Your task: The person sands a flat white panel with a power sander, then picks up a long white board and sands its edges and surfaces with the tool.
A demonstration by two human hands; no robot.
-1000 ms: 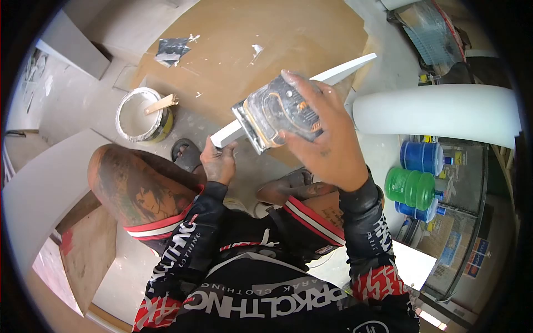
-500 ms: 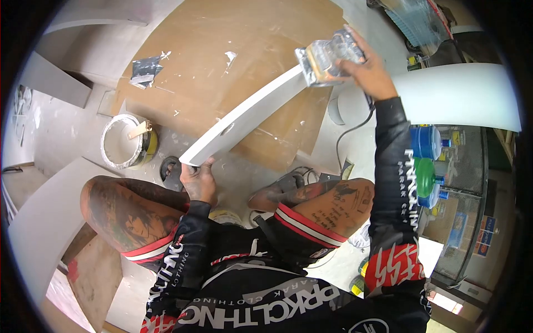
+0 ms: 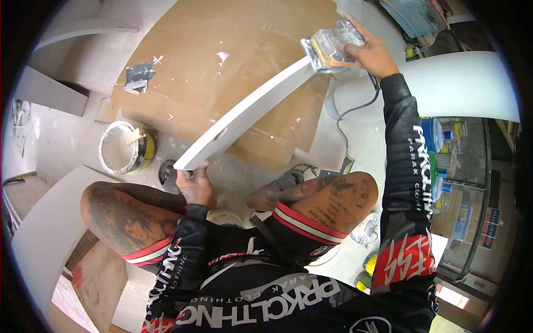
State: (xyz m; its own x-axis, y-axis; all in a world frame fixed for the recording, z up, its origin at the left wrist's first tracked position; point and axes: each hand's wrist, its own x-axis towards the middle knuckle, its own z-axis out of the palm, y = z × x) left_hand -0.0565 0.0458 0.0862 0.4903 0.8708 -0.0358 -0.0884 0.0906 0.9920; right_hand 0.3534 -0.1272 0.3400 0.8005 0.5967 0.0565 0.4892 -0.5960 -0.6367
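A long, curved white panel (image 3: 244, 114) slants from near my knees up to the upper right, over a brown board. My left hand (image 3: 195, 186) grips its near end, with the fingers partly hidden beneath it. At the far end, my right hand (image 3: 369, 53) is wrapped round a dusty power sander (image 3: 331, 49), whose pad side meets the panel's end. A cord (image 3: 345, 125) hangs from the sander and runs down to the floor. A small dark mark shows on the panel's edge face.
The brown board (image 3: 183, 66) lies on the floor with scraps and tape on it. A bucket (image 3: 119, 150) of white compound with a wooden stick stands at left. White curved pieces (image 3: 455, 83) lie at right and left. Water bottles (image 3: 430, 135) stand by a mesh rack (image 3: 463, 227).
My right hand and the sander have moved slightly up and to the right. The panel and my left hand have shifted a little in view, and both holds are kept.
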